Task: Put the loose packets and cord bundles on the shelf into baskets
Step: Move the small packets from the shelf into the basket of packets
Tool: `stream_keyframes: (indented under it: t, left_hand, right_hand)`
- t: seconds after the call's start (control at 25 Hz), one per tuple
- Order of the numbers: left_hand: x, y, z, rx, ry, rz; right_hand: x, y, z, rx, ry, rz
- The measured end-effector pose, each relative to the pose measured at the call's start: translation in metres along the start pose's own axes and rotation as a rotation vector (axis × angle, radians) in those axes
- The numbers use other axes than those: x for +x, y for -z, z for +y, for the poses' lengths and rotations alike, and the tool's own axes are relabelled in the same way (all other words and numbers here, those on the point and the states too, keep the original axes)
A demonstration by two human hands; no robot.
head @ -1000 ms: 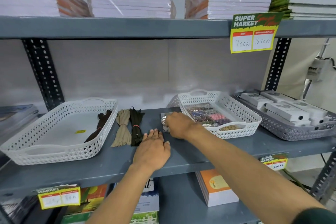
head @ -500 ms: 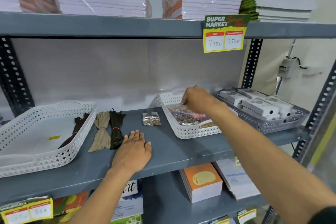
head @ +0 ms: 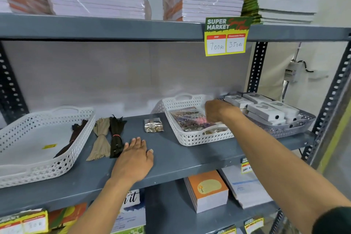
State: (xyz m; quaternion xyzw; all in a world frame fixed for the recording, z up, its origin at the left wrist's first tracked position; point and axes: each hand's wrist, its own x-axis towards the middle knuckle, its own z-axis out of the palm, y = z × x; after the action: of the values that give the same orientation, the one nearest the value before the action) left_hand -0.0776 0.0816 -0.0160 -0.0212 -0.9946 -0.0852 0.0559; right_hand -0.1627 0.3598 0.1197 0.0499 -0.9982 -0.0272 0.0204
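One loose shiny packet (head: 153, 125) lies on the grey shelf (head: 171, 159) left of the right white basket (head: 191, 138), which holds several packets (head: 188, 119). My right hand (head: 218, 111) hovers low over that basket's right side, fingers pointing down onto the packets; whether it grips one is hidden. My left hand (head: 135, 156) rests flat and empty on the shelf, just right of a black cord bundle (head: 115, 135) and a tan cord bundle (head: 101, 138). A dark brown bundle (head: 76, 135) lies inside the left white basket (head: 47, 169), along its right wall.
A grey basket (head: 296, 129) of white boxes stands right of the packet basket, touching it. Stacked notebooks fill the shelf above, where a yellow price tag (head: 226, 38) hangs. More books lie on the shelf below. Black slotted uprights frame both sides.
My right hand lifted a packet from the shelf, carried it right into the right basket and now sits over the basket's right side. The view shifted right. The left hand stayed put.
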Motion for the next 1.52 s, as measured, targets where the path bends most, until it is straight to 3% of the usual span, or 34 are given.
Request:
stream_keyframes:
  t: [0.08,0.16,0.32,0.48,0.68,0.88,1.04,1.24,1.36,1.52]
  left_hand:
    - [-0.001,0.001,0.004,-0.007,-0.004,-0.009]
    - [-0.003,0.003,0.003,-0.015,0.004,-0.009]
    - [-0.003,0.005,0.001,-0.034,-0.005,-0.015]
    - [-0.003,0.003,0.001,-0.040,-0.006,-0.006]
    - [-0.002,0.003,0.001,-0.042,-0.004,0.009]
    - [-0.004,0.003,0.000,-0.036,-0.006,0.006]
    - [-0.002,0.002,0.001,-0.015,-0.013,0.000]
    - [-0.001,0.000,-0.001,-0.006,-0.017,-0.005]
    - [-0.001,0.001,0.000,-0.013,-0.019,-0.003]
    - [-0.002,0.002,0.001,-0.010,-0.014,-0.005]
  right_hand:
    - [0.009,-0.003,-0.025,0.105,0.103,0.250]
    - [0.015,-0.011,-0.066,0.207,0.285,0.369]
    - [0.019,-0.032,-0.141,0.096,0.499,0.181]
    - [0.031,-0.046,-0.164,-0.096,0.477,0.016]
    - [0.034,-0.052,-0.168,-0.068,0.442,0.128]
    - [0.028,-0.036,-0.149,0.246,0.493,0.234]
    - [0.027,0.004,-0.086,0.535,0.398,0.408]
    - [0.034,-0.023,-0.031,0.173,0.200,0.204]
    - [0.037,-0.043,-0.029,0.088,0.170,0.151]
    - [0.034,-0.036,-0.033,0.031,0.156,-0.096]
